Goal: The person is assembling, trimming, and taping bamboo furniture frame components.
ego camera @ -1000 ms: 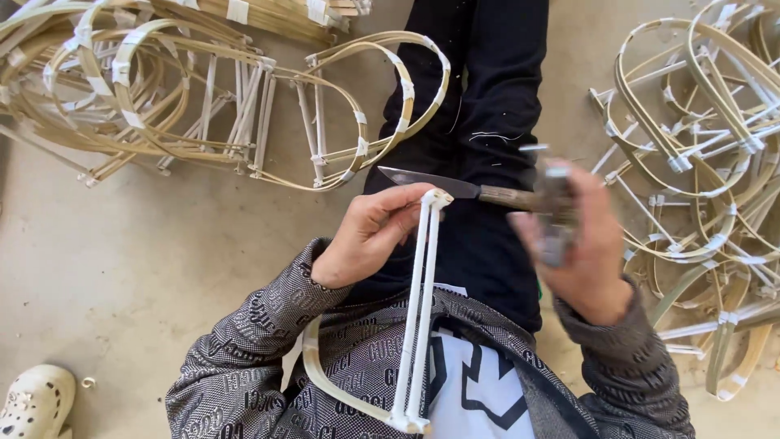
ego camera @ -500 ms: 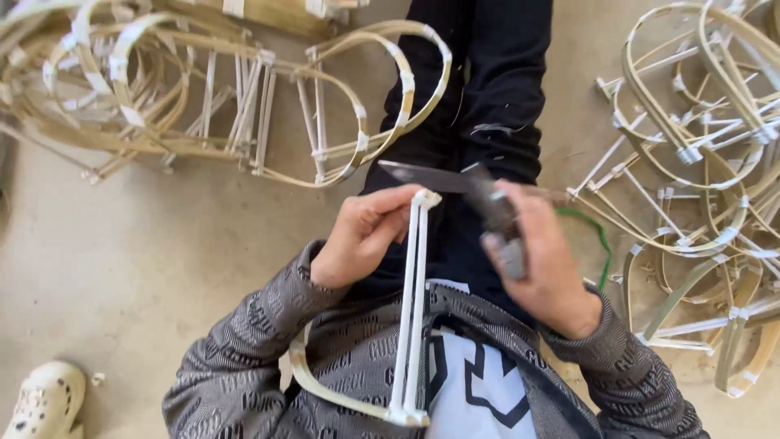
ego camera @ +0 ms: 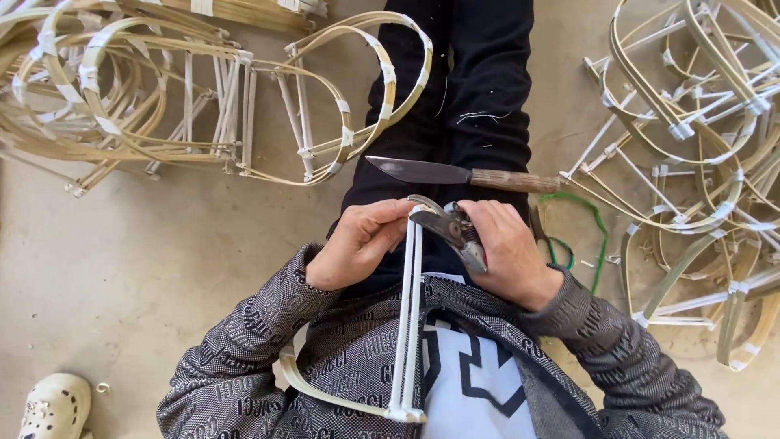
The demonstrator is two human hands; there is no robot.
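Note:
My left hand [ego camera: 357,242] grips the top of a bamboo frame piece [ego camera: 409,317], two pale sticks side by side with a curved strip at the bottom. My right hand [ego camera: 508,252] is closed on a pair of metal shears [ego camera: 451,228], whose jaws sit at the top end of the sticks. A knife [ego camera: 455,174] with a wooden handle lies across my black trouser legs, just above both hands.
Piles of curved bamboo frames bound with white tape lie at the left [ego camera: 162,97] and right [ego camera: 699,162] on the concrete floor. A green cord loop [ego camera: 581,232] lies beside my right wrist. A white clog [ego camera: 53,406] shows at bottom left.
My right hand put the knife down on my lap and came in to the stick tops, now holding shears against them. My left hand kept its grip.

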